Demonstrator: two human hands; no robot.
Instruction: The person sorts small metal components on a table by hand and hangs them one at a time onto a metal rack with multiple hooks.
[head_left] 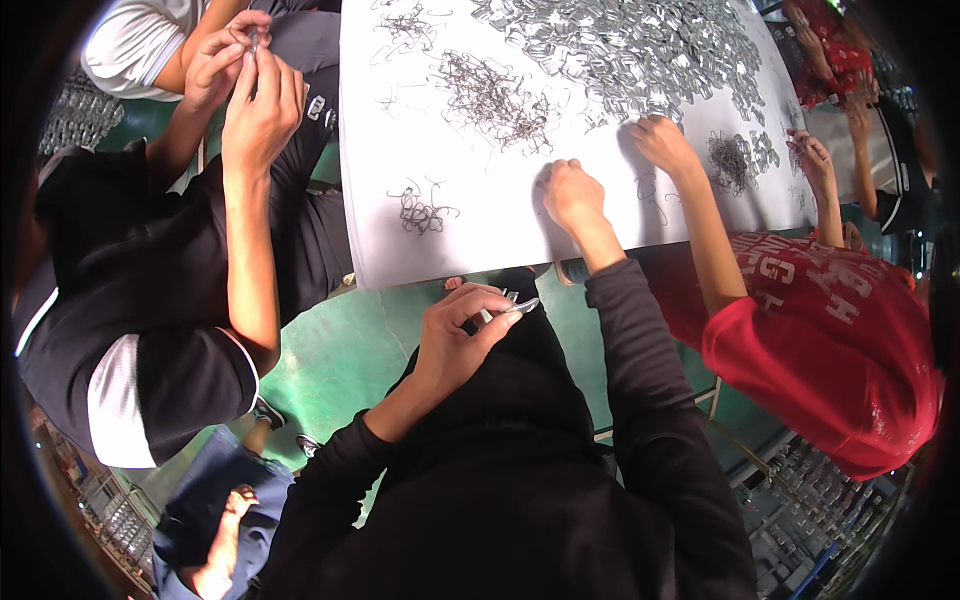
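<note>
The head view is showing the person's left hand (455, 335) pinching a small, shiny, silver-coloured metal piece (526, 306) narrowly between thumb and forefinger, in front of the body and just short of the near edge of a smooth white tabletop (500, 222). The piece's long axis is running roughly crosswise, its free end pointing right and slightly forward. The right hand (575, 192) is resting over the tabletop, forward and to the right of that piece, well apart from it. Its knuckles are hiding the fingertips, so I cannot tell whether it is gripping anything. Nearer to the right hand than to the left, a loose, tangled heap of thin, dark, bent wire pieces (490, 100) is lying forward and to the left of its knuckles. Beyond, a broad, glinting heap of small, silver, flat-looking metal pieces (620, 50) is spreading across the white. A red-sleeved co-worker's hand (663, 145) is resting on the table to the right.
</note>
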